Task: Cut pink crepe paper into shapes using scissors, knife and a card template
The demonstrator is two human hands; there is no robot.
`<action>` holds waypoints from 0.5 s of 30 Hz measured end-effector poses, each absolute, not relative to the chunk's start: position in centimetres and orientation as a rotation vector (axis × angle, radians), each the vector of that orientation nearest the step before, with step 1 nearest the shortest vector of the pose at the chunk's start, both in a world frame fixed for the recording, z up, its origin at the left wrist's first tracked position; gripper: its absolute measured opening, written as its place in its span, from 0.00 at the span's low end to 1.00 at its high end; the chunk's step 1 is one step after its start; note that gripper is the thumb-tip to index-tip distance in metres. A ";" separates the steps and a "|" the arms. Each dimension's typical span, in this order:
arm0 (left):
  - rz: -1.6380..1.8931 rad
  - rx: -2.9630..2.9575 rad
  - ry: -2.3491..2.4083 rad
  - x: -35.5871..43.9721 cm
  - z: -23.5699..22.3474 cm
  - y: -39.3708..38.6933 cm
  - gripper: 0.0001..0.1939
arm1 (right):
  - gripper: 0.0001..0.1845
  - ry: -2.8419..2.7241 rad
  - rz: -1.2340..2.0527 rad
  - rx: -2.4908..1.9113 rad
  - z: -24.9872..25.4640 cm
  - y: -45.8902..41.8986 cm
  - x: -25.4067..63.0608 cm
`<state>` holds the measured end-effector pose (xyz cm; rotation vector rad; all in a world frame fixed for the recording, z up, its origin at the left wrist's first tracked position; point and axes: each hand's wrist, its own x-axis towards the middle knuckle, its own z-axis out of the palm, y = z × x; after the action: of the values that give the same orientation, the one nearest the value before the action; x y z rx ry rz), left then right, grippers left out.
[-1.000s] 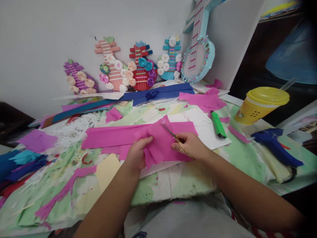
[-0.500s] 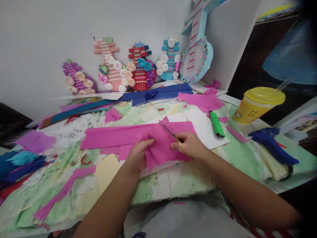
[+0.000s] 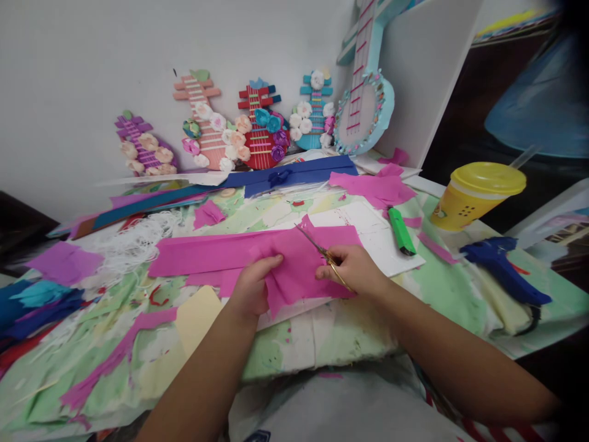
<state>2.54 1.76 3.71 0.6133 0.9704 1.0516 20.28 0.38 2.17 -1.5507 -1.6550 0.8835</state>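
Note:
Pinched between thumb and fingers of my left hand (image 3: pixel 254 283) is a piece of pink crepe paper (image 3: pixel 299 267), creased where I grip it. My right hand (image 3: pixel 356 270) is wrapped round gold-handled scissors (image 3: pixel 321 250), whose blades point up and left across the upper part of the paper. The blades look nearly closed together. Beneath lies a longer folded strip of pink paper (image 3: pixel 197 253) on a white board (image 3: pixel 391 264). Some fingers of my left hand are hidden behind the paper.
Right of the board lie a green cutter (image 3: pixel 402 231), a blue glue gun (image 3: pixel 504 267) and a yellow lidded cup (image 3: pixel 476 193). White string (image 3: pixel 147 239) and a cream card (image 3: pixel 197 319) lie left. Several flower-decorated toy instruments (image 3: pixel 260 126) lean against the wall.
My left hand has shifted slightly left and down with the paper. The right hand and scissors stay almost in place, and the whole view has drifted a little.

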 end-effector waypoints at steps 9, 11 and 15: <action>1.097 0.649 0.977 2.1 3.5 2.0 0.06 | 0.18 -1.637 0.910 -1.482 2.2 0.1 20.2; 1.115 0.648 0.978 2.0 3.3 2.2 0.06 | 0.20 -1.638 0.906 -1.471 2.1 0.0 20.2; 1.266 0.653 1.014 1.4 3.1 2.6 0.07 | 0.22 -1.608 0.921 -1.356 2.4 -0.2 20.6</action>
<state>1.36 2.61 3.07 0.6528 1.0143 1.2663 20.59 -0.21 2.45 -1.3562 -1.6076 0.9209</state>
